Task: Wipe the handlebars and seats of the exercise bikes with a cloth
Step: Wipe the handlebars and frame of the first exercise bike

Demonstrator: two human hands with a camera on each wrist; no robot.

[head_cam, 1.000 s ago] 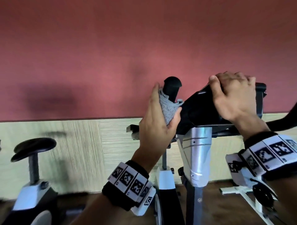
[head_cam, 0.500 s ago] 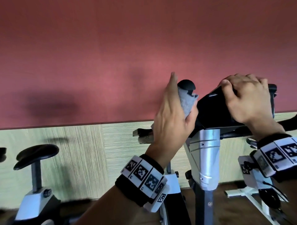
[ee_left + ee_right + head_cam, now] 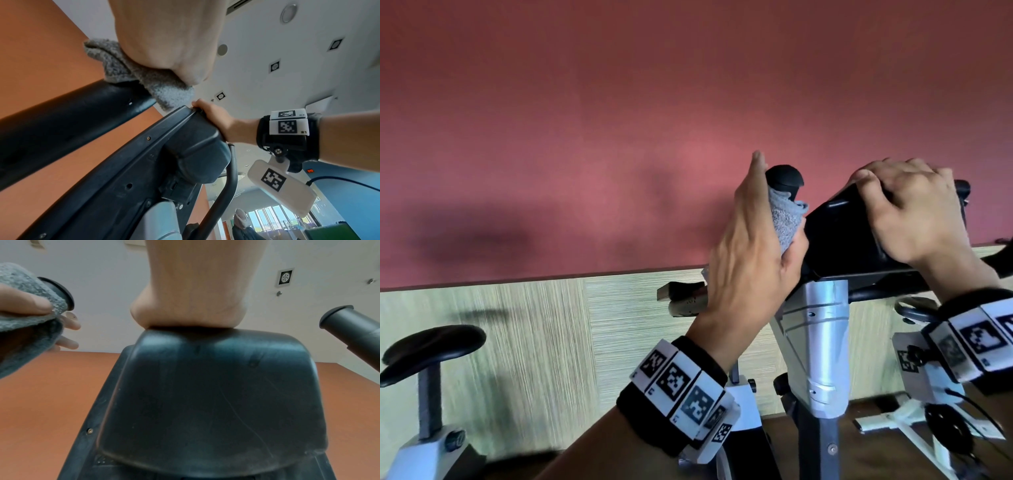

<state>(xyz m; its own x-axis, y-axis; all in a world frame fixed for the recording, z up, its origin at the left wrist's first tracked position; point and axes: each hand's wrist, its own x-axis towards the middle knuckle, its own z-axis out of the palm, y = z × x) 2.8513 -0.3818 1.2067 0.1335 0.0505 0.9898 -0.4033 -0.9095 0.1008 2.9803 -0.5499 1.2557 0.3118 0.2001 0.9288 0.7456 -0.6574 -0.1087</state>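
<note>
Standing before you, the bike's console [image 3: 849,236] has your right hand [image 3: 914,212] curled over its top. The left handlebar [image 3: 784,180] rises upright beside it, end cap up; your left hand [image 3: 753,253] wraps the cloth [image 3: 890,222] round its shaft.

Both bare forearms end in black wristbands [image 3: 678,394] faced with white tiles printing black square codes; a white coded camera pod [image 3: 281,183] with a cable hangs under the right hand's [image 3: 914,212] wrist.

Red wall [image 3: 619,102] above pale wood-grain panelling [image 3: 534,342]; ceiling lights [image 3: 274,66].
</note>
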